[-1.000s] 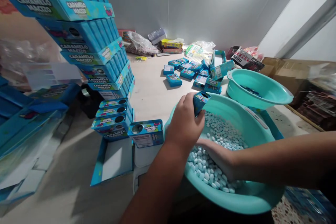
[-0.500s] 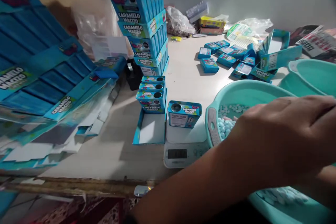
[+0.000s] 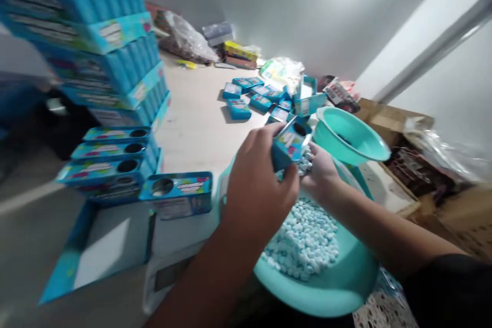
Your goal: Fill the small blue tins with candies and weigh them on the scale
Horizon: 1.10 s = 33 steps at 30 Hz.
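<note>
My left hand (image 3: pixel 259 179) grips a small blue candy box (image 3: pixel 286 146), tilted, with a round dark hole in its top and an end standing open. Pale blue candies (image 3: pixel 305 161) lie in my right hand (image 3: pixel 323 169), whose fingers curl close beside the box's open end. Both hands are above a turquoise basin (image 3: pixel 319 302) holding many more candies (image 3: pixel 303 238). To the left, another candy box (image 3: pixel 179 195) stands on a white kitchen scale (image 3: pixel 180 236). Beside the scale is a display tray (image 3: pixel 103 246) with several boxes (image 3: pixel 100 169) upright at its far end.
Tall stacks of filled display trays (image 3: pixel 111 46) rise at the left. Loose small boxes (image 3: pixel 238 108) lie farther back on the table. A second turquoise basin (image 3: pixel 353 136) stands right of the hands, with cardboard boxes (image 3: pixel 453 220) beyond it.
The view has swung to the right, so both hands now show over the basin. The candy box in my left hand and the candies in my right have come into sight.
</note>
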Tool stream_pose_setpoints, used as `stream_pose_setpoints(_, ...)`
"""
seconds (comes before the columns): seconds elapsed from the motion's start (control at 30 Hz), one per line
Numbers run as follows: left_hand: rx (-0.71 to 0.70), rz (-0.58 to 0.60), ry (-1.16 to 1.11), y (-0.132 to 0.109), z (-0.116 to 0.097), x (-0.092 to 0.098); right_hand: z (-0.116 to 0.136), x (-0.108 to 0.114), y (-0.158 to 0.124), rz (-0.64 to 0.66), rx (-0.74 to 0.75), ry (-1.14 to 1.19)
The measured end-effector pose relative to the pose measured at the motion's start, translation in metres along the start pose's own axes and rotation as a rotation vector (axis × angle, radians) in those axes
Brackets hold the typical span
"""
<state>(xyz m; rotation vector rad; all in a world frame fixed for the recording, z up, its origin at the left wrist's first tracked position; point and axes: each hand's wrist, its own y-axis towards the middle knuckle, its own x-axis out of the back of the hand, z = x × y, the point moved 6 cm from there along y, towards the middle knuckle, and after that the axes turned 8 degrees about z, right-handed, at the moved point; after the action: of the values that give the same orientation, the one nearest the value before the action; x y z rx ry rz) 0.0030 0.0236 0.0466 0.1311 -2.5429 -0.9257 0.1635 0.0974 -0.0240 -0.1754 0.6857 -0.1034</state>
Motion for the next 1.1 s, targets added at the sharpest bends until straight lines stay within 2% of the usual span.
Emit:
stream_pose_setpoints(0.07,0.034,0.013,-0.004,0.001,0.003,-0.003,0.014,0.000,-0.002,-0.031,-0.022,0.183)
stream_pose_setpoints(0.13,0.070,0.056,0.004,0.001,0.006,-0.007,0.026,-0.004,-0.009,-0.089,0.028,0.261)
stream_pose_setpoints(0.3,0.161,0.305,0.053,0.000,0.016,-0.025,0.044,-0.011,-0.020,-0.108,0.127,0.329)
stream_pose_setpoints(0.4,0.190,0.393,0.043,-0.003,0.018,-0.031,0.052,-0.008,-0.021,-0.079,0.208,0.303)
stream_pose_setpoints(0.53,0.169,0.482,0.001,-0.006,0.015,-0.037,0.057,-0.006,-0.020,-0.015,0.275,0.158)
stream_pose_setpoints(0.8,0.160,0.472,0.007,-0.003,0.012,-0.035,0.058,-0.012,-0.026,0.037,0.313,0.160)
stream_pose_setpoints(1.1,0.133,0.479,0.010,-0.004,0.012,-0.038,0.061,-0.018,-0.032,0.113,0.451,-0.025)
